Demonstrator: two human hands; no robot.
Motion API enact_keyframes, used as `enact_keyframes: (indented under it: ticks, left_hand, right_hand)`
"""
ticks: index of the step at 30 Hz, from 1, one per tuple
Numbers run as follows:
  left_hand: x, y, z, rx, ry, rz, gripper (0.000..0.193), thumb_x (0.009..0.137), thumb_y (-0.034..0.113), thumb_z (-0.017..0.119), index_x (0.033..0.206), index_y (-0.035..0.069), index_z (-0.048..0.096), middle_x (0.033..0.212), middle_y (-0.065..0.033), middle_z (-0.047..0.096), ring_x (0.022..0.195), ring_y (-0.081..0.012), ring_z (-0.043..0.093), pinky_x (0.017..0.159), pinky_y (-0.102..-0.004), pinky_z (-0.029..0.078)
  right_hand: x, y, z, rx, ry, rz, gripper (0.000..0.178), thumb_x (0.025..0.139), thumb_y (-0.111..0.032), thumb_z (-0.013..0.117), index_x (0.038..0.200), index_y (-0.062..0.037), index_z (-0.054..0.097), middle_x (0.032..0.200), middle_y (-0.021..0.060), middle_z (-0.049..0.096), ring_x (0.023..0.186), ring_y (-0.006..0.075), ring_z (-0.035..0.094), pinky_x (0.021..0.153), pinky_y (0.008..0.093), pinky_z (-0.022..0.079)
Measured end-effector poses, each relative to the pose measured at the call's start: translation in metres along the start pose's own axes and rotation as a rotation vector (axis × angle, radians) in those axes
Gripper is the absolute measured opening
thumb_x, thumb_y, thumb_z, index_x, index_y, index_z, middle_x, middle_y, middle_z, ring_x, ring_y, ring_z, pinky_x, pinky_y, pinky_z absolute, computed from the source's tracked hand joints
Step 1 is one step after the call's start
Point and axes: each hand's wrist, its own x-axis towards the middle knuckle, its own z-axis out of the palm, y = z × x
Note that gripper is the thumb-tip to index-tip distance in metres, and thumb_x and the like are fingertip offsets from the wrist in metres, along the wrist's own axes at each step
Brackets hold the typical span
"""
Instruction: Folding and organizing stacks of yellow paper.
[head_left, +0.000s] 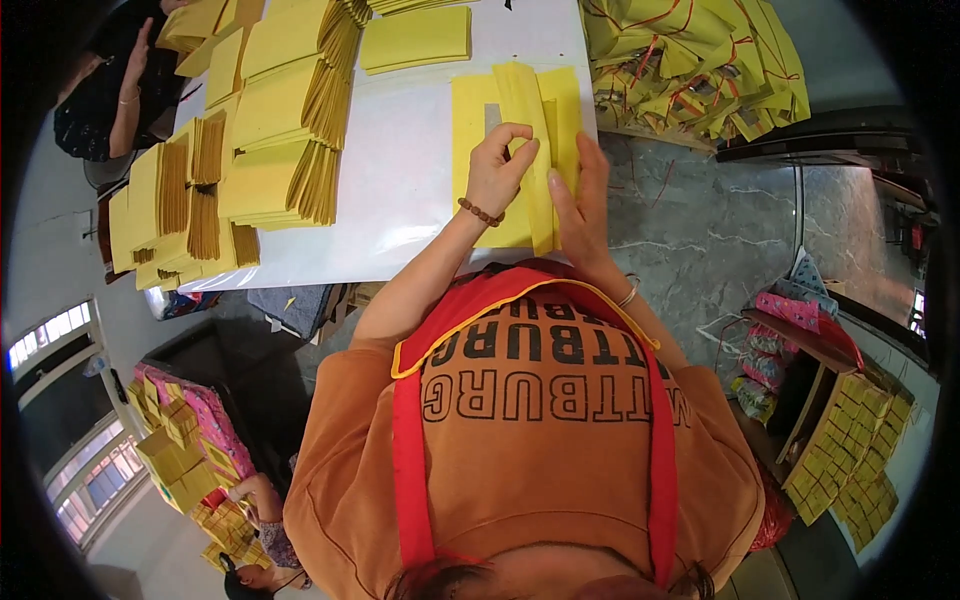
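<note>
A yellow sheet (561,90) lies near the table's right edge, with a long folded strip (519,95) raised along its middle. My left hand (493,172), a brown bead bracelet at its wrist, is closed, with curled index finger and thumb pinching the strip's edge. Beside it, my right hand (584,208) rests along the sheet's right side; its fingers are stretched out and the thumb lies against the fold. A small grey patch (492,117) shows on the sheet just beyond my left hand.
Stacks of folded yellow sheets (285,110) cover the white table's (385,170) left side. A flat yellow stack (416,40) lies at the far side. Yellow pieces with red cords (690,80) are heaped at far right. Another person's hand (138,55) shows at far left; someone sits at lower left.
</note>
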Motion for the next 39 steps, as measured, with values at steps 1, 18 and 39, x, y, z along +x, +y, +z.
enact_keyframes:
  ticks: [1,18,39]
  left_hand:
    - [-0.001,0.0,0.0,-0.034,0.005,-0.033,0.015,0.081,0.016,0.062,0.091,0.004,0.06,0.066,-0.0007,0.052,0.05,-0.0054,0.04,0.046,-0.0229,0.034]
    - [0.001,-0.005,0.006,-0.38,-0.013,0.027,0.04,0.095,0.02,0.043,0.13,0.004,0.034,0.084,-0.0065,0.056,0.062,-0.0083,0.052,0.057,-0.0211,0.047]
    - [0.04,0.088,-0.12,-0.01,-0.376,0.162,0.054,0.077,0.011,0.069,0.124,0.003,0.044,0.102,-0.0062,0.06,0.095,-0.0133,0.055,0.083,-0.0273,0.046]
  right_hand:
    - [0.002,-0.014,-0.005,-0.235,-0.01,-0.19,0.055,0.088,-0.023,0.049,0.132,0.0046,0.03,0.133,0.0213,0.032,0.122,0.0317,0.036,0.101,0.0356,0.029]
    - [0.012,-0.019,0.005,0.396,-0.149,0.318,0.054,0.094,-0.024,0.044,0.137,0.002,0.024,0.128,0.0112,0.043,0.118,0.0152,0.04,0.099,0.0264,0.03]
    - [0.054,-0.126,-0.045,-0.269,-0.717,-0.063,0.043,0.088,-0.004,0.044,0.13,-0.0016,0.04,0.099,0.0121,0.061,0.088,0.0133,0.057,0.08,0.025,0.044]
